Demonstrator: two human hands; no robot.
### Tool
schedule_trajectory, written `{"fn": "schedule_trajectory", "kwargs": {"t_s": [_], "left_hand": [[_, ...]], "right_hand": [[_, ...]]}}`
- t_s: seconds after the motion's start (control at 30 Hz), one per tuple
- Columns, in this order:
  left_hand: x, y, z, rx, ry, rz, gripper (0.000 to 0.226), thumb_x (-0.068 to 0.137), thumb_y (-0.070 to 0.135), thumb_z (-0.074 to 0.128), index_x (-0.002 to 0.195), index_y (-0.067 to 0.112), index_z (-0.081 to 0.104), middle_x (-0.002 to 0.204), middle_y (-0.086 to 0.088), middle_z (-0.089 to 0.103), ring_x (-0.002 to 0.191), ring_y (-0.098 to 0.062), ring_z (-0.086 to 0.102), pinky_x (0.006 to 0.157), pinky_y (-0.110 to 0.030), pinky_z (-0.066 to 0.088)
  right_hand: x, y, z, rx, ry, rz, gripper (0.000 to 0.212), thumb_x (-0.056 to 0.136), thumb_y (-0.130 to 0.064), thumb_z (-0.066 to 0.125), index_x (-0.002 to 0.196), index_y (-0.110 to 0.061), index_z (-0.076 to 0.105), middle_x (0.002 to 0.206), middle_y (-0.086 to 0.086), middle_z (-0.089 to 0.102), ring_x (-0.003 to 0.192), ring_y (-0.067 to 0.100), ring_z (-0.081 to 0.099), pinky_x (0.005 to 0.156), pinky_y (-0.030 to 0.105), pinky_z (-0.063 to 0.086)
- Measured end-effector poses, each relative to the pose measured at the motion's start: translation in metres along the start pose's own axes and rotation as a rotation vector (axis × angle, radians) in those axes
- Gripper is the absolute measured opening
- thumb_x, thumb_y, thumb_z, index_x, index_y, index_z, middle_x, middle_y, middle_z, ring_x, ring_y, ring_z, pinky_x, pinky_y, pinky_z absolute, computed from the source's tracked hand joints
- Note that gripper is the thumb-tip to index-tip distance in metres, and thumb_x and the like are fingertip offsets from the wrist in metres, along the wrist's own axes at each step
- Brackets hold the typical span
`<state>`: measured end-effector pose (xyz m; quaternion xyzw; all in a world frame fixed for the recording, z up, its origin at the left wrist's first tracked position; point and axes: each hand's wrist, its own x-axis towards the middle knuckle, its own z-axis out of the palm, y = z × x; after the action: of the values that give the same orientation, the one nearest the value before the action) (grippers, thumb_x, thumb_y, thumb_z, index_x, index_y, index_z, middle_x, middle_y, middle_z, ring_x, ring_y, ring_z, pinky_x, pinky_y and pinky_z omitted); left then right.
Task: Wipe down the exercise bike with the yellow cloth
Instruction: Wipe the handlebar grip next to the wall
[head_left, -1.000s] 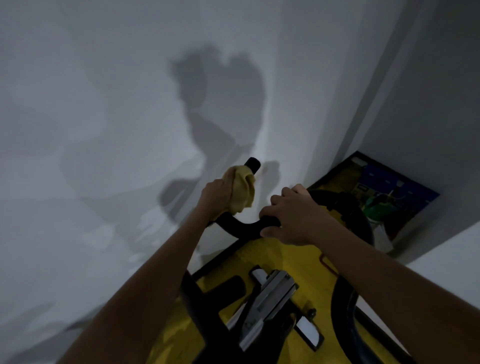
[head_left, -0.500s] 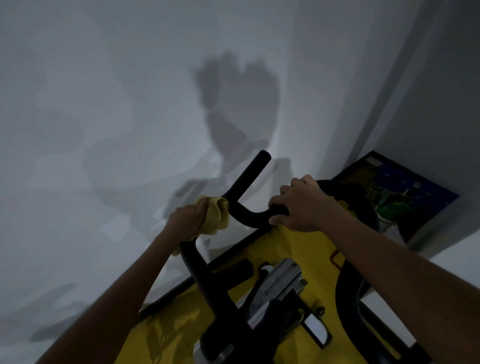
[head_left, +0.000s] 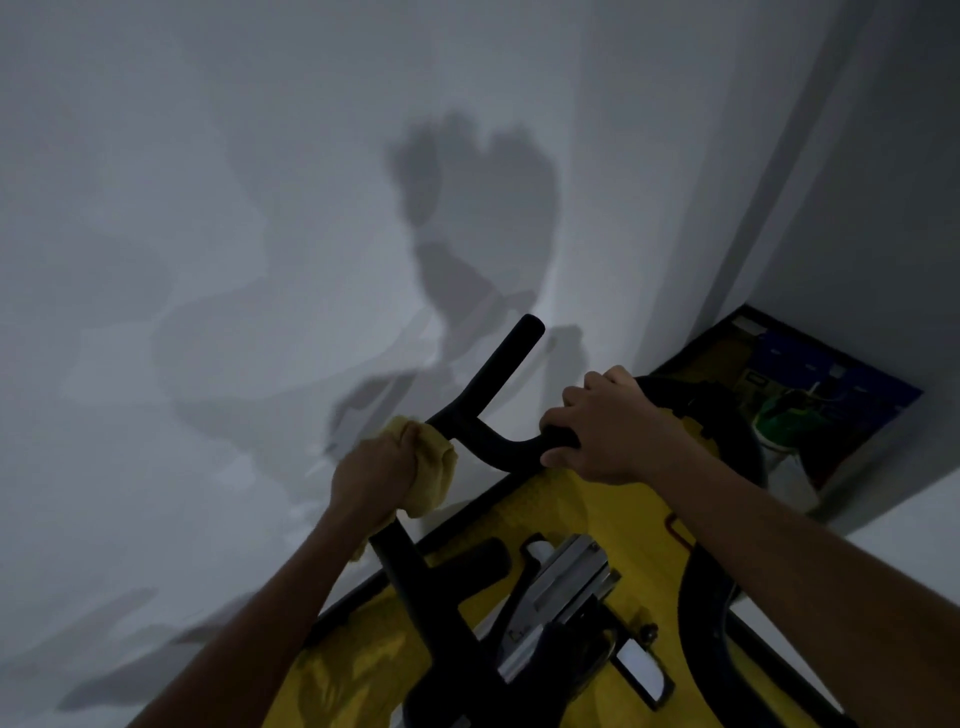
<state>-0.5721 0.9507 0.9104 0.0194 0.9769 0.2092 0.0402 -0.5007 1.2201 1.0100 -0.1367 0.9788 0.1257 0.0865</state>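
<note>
Both hands are on the black handlebar (head_left: 498, 441) of the exercise bike (head_left: 519, 613). The left hand (head_left: 371, 480) has its fingers curled round the yellow cloth (head_left: 434, 473), bunching it around the bar where the left stem meets the curved bend. The right hand (head_left: 610, 431) grips the bare bar on the other side of the bend, fingers wrapped over the top and thumb underneath. Between the two hands the left horn of the handlebar runs long and straight, pointing up and away toward the white wall (head_left: 260, 234), its rounded end free. Below the hands the bike's black stem slants down toward the camera, over a yellow sheet (head_left: 587, 509) spread beneath it. A colourful box (head_left: 810, 395) leans in the corner to the right.
</note>
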Motion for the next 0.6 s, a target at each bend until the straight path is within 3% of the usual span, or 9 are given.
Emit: {"fn": "schedule_trajectory", "kwargs": {"t_s": [0.07, 0.17, 0.2, 0.27, 0.37, 0.43, 0.5, 0.6], "left_hand": [[0.015, 0.012, 0.005, 0.015, -0.003, 0.047, 0.064, 0.105, 0.051, 0.019, 0.095, 0.010, 0.067, 0.071, -0.005, 0.065, 0.064, -0.021, 0.064, 0.062, -0.031, 0.048], [0.042, 0.039, 0.008, 0.014, -0.079, 0.122, 0.048, 0.108, 0.038, 0.021, 0.132, 0.014, 0.054, 0.098, -0.015, 0.066, 0.088, -0.030, 0.065, 0.073, -0.038, 0.049], [0.050, 0.050, 0.006, -0.021, -0.122, 0.110, 0.048, 0.108, 0.037, 0.022, 0.136, 0.012, 0.051, 0.106, -0.019, 0.065, 0.096, -0.033, 0.063, 0.082, -0.041, 0.049], [0.063, 0.068, 0.004, -0.106, -0.214, 0.073, 0.059, 0.108, 0.044, 0.021, 0.124, 0.003, 0.060, 0.113, -0.024, 0.063, 0.103, -0.036, 0.061, 0.094, -0.041, 0.045], [0.079, 0.088, 0.009, -0.293, -0.266, 0.030, 0.076, 0.103, 0.058, 0.018, 0.104, 0.001, 0.069, 0.103, -0.018, 0.070, 0.094, -0.030, 0.065, 0.090, -0.036, 0.043], [0.089, 0.104, 0.010, -0.435, -0.256, 0.030, 0.083, 0.094, 0.071, 0.017, 0.093, 0.008, 0.072, 0.093, -0.013, 0.073, 0.089, -0.028, 0.069, 0.093, -0.040, 0.048], [0.100, 0.122, 0.010, -0.492, -0.223, 0.037, 0.087, 0.087, 0.077, 0.016, 0.092, 0.010, 0.071, 0.094, -0.014, 0.073, 0.089, -0.028, 0.069, 0.097, -0.046, 0.049], [0.106, 0.153, 0.005, -0.521, -0.186, 0.054, 0.079, 0.095, 0.070, 0.019, 0.092, 0.008, 0.068, 0.098, -0.015, 0.070, 0.093, -0.029, 0.066, 0.097, -0.044, 0.049]], "right_hand": [[-0.001, 0.000, 0.002, -0.007, 0.015, 0.001, 0.059, 0.098, -0.070, 0.030, 0.140, -0.036, 0.051, 0.130, 0.001, 0.059, 0.121, 0.025, 0.049, 0.108, 0.043, 0.030], [-0.001, 0.000, 0.002, -0.016, 0.020, -0.001, 0.058, 0.098, -0.070, 0.030, 0.139, -0.035, 0.051, 0.129, 0.001, 0.058, 0.119, 0.025, 0.049, 0.107, 0.042, 0.029], [0.000, 0.000, 0.003, -0.012, 0.019, -0.001, 0.058, 0.098, -0.070, 0.030, 0.139, -0.035, 0.051, 0.128, 0.001, 0.058, 0.119, 0.026, 0.048, 0.107, 0.042, 0.029], [0.000, 0.001, 0.003, 0.001, 0.016, 0.001, 0.058, 0.098, -0.070, 0.031, 0.139, -0.034, 0.052, 0.128, 0.001, 0.057, 0.119, 0.026, 0.048, 0.108, 0.043, 0.028], [0.001, 0.001, 0.004, 0.018, 0.009, 0.008, 0.057, 0.098, -0.069, 0.032, 0.139, -0.035, 0.052, 0.128, 0.001, 0.057, 0.119, 0.026, 0.047, 0.108, 0.043, 0.027], [0.001, 0.001, 0.004, 0.029, 0.013, 0.012, 0.055, 0.098, -0.069, 0.033, 0.138, -0.035, 0.053, 0.125, 0.001, 0.057, 0.117, 0.025, 0.046, 0.107, 0.043, 0.026], [0.001, 0.001, 0.004, 0.043, 0.024, 0.016, 0.054, 0.098, -0.068, 0.034, 0.136, -0.035, 0.054, 0.121, 0.000, 0.057, 0.113, 0.024, 0.046, 0.105, 0.042, 0.026], [0.001, 0.001, 0.003, 0.045, 0.024, 0.020, 0.053, 0.098, -0.068, 0.035, 0.135, -0.036, 0.055, 0.120, -0.001, 0.057, 0.111, 0.023, 0.046, 0.104, 0.042, 0.027]]}}
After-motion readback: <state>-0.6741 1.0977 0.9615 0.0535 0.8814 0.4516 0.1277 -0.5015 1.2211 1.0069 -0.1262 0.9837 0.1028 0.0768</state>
